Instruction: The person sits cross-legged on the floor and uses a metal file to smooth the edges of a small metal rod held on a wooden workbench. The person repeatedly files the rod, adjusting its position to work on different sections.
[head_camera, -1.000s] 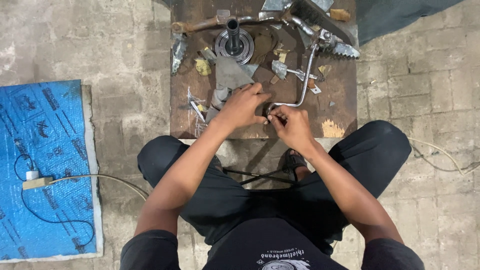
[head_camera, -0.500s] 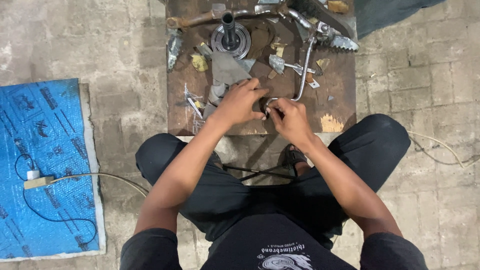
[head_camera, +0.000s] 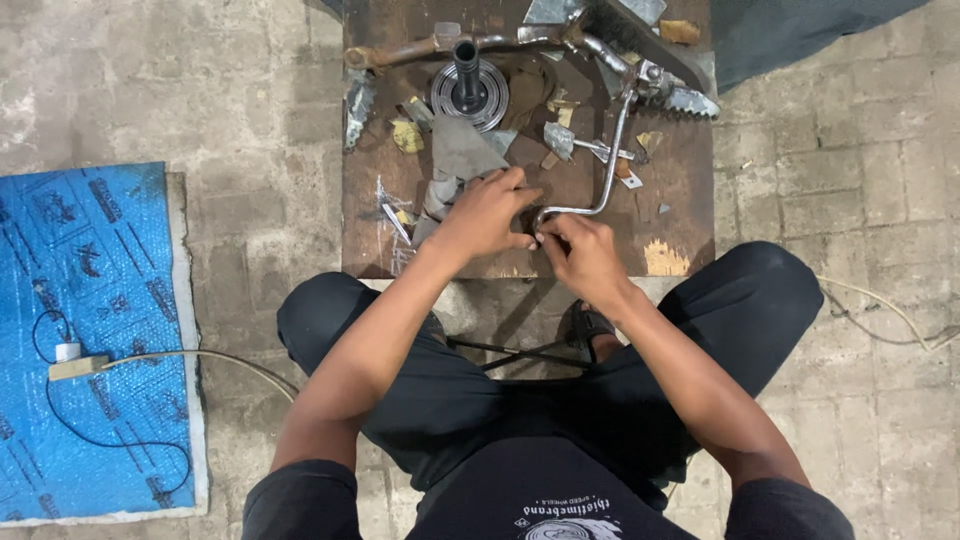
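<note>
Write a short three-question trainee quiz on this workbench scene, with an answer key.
1. True or false: both hands meet at the near end of the bent chrome lever.
2. The blue mat lies on which side of the person: A left, B right?
3. What stands upright in the round metal hub at the far edge of the wooden board?

Key:
1. True; the left hand and right hand meet there.
2. A.
3. A dark shaft.
</note>
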